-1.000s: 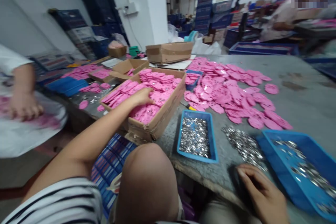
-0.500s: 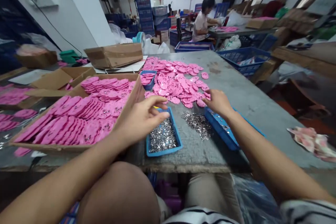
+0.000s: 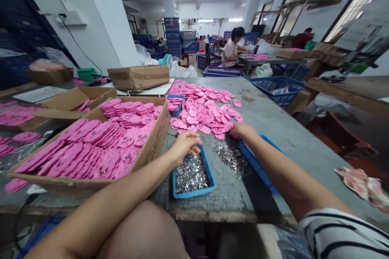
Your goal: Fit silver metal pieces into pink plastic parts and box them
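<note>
My left hand (image 3: 186,145) hovers over the far end of a blue tray (image 3: 194,193) of small silvery metal pieces, its fingers curled together; what they hold, if anything, is too small to tell. At the near right edge of a heap of pink scalloped pieces (image 3: 206,109) is my right hand (image 3: 241,130), fingers pointing down and hidden behind the hand. Beneath my right forearm lies a second blue tray (image 3: 258,166). Loose metal pieces (image 3: 231,158) are spread on the table between the two trays. An open cardboard box (image 3: 165,129) packed with pink pieces stands at the left.
A small blue bin (image 3: 175,111) with pink pieces stands by the heap. Behind the large box are a flat carton (image 3: 138,77) and another open box (image 3: 65,103). A crumpled cloth-like item (image 3: 363,184) lies at the right. Another person (image 3: 231,50) sits at a farther table.
The view has tilted up. My left hand has drawn its fingers in above the tray. My right hand has moved down to the near edge of the pink heap.
</note>
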The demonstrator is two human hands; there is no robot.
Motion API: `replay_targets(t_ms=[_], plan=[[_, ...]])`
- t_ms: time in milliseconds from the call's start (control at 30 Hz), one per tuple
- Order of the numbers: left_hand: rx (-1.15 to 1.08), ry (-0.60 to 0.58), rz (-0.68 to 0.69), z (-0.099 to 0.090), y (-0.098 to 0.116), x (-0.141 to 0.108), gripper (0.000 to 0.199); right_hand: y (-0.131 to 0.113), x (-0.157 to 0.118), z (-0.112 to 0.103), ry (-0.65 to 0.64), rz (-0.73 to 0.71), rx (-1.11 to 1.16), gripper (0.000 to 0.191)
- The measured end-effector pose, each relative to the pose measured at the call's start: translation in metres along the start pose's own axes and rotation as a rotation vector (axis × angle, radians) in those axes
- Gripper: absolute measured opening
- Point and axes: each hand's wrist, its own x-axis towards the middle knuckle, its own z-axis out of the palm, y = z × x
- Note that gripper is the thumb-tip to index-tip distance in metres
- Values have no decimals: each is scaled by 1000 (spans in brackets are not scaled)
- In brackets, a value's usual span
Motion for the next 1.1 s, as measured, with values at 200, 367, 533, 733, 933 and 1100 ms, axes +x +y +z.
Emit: replay_targets(t_ms=[200,367,533,733,933,1100], plan=[[-86,-48,16,-4,-12,2,21,1,-27,-43,54,-115,14,32],[-161,-275,76,-2,-10,-9,60,-25,-88,-46,89,-904,219,50],[-95,-532,-36,-5,-16,-14,59,-31,-116,-24,109,-1066,399,53],[-95,-426,-49,-5,-18,-10,44,-11,-112,12,143,-361,276,30],[-107,-390,-40,-8,-16,-10,41,-21,-127,36,13,-257,-117,33],[-127,-384,-12,-10,-15,-9,38,-25,-124,35,10,-260,-123,35]])
